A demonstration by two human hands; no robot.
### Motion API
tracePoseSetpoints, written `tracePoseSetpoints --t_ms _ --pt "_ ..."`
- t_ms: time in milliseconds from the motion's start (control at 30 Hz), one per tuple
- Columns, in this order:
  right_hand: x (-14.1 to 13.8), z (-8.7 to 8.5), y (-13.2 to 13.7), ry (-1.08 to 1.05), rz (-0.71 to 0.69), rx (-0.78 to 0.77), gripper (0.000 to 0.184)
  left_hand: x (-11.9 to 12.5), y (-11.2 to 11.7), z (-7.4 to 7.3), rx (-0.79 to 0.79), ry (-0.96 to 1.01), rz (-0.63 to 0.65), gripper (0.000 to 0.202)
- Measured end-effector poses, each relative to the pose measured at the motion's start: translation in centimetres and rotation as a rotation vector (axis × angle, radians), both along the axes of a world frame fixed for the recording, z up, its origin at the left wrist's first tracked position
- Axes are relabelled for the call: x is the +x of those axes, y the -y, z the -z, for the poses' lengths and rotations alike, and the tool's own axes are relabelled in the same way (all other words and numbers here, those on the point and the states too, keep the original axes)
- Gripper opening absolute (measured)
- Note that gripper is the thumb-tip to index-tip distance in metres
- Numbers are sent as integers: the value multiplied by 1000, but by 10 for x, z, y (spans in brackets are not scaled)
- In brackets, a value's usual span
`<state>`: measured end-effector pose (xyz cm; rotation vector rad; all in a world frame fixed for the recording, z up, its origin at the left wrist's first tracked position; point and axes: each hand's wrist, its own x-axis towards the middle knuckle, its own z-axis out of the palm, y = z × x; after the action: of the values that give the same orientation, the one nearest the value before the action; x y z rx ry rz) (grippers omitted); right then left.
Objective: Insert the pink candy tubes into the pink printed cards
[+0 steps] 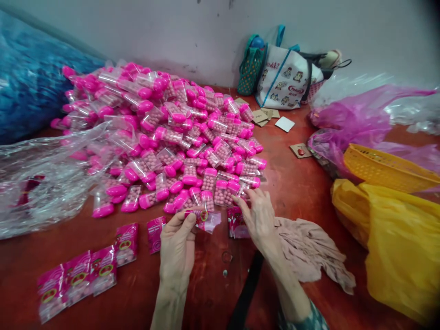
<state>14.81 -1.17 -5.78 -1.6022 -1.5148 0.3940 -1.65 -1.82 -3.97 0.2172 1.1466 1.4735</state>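
Observation:
My left hand (178, 245) is closed, pinching a small pink printed plastic pouch (206, 219) between thumb and fingers. The pouch's clear end points right. My right hand (257, 217) reaches to the front edge of a big heap of clear bottles with pink caps (192, 137), full of pink beads. Its fingers are apart; whether a fingertip touches a bottle I cannot tell. Beneath that hand lies a stack of pink pouches (234, 223), partly hidden. Beside my left wrist a single flat pink pouch (156, 233) lies on the table. Several filled pouches (78, 277) lie at the lower left.
A crumpled beige cloth (309, 247) lies right of my right forearm. Yellow bags (402, 247), an orange basket (388, 167) and purple plastic (354, 114) crowd the right side. Clear plastic sheeting (44, 183) and a large blue bag (34, 82) fill the left. Tote bags (285, 78) stand by the wall.

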Motion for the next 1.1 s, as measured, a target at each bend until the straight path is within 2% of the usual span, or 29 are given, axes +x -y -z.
tracePoseSetpoints --t_ms 100,233,367,433,467,533,600,733,1000,1100 --pt "-15 10 -21 -34 119 -21 26 0 -9 -6 12 76 -53 19" --pt "-25 8 -39 -125 140 -68 24 3 -26 -15 71 113 -87 21" --pt "-17 -8 -35 -281 107 -130 27 5 -35 -18 103 121 -55 20" --pt "-11 -20 -28 -403 39 -182 27 7 -35 -17 102 124 -42 20" --pt "-8 -27 -24 -491 -14 -224 27 9 -35 -15 102 126 -41 21" --pt "-6 -40 -15 -797 -136 -348 23 12 -33 -12 102 131 -36 21" --pt "-6 -50 -8 -955 -178 -411 21 16 -32 -10 100 129 -24 22" --pt "-10 -56 1 -947 -167 -440 19 23 -31 -7 90 118 -12 22" --pt "-15 -49 7 -856 -123 -399 16 28 -29 -9 108 110 68 15" --pt "-13 -45 9 -731 -128 -411 19 27 -30 -7 102 102 101 13"
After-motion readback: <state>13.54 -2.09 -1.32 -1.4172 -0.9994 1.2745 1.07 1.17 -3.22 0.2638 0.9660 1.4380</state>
